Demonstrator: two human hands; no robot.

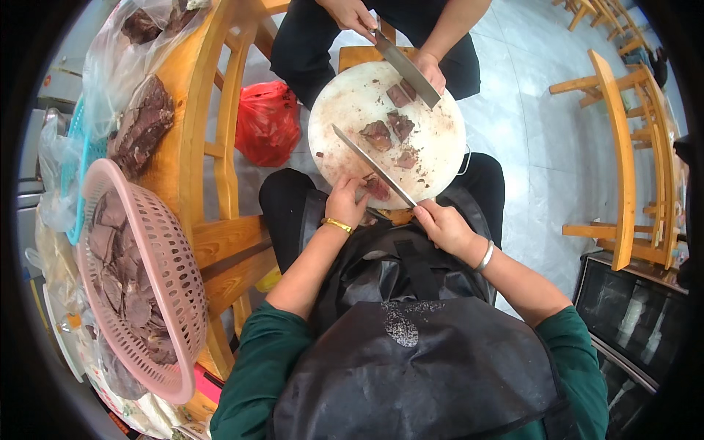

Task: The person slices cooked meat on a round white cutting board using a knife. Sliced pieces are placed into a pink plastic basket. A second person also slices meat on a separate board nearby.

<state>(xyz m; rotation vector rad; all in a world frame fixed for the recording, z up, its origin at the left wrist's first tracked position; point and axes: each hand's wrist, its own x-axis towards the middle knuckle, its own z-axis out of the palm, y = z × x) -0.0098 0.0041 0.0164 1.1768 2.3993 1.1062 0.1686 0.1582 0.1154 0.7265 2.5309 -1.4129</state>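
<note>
A round white cutting board [335, 104] lies in front of me, strewn with chunks of cooked meat [376, 135] and crumbs. My right hand [443, 224] grips the handle of a knife [374, 165], whose blade slants up and left across the board. At the near edge, my left hand [347, 201] has its fingers on a small piece of reddish meat [377, 187], just left of the blade. Across the board another person's hand [352, 16] holds a cleaver [407, 69]. That person's other hand [430, 71] is by the blade, near a meat chunk [400, 94].
To the left, a wooden table [184, 132] bears a pink plastic basket [190, 308] of sliced meat, a large meat piece [144, 124] and a plastic bag [115, 60]. A red bag [269, 124] sits on the floor. Wooden chairs [621, 159] stand at right.
</note>
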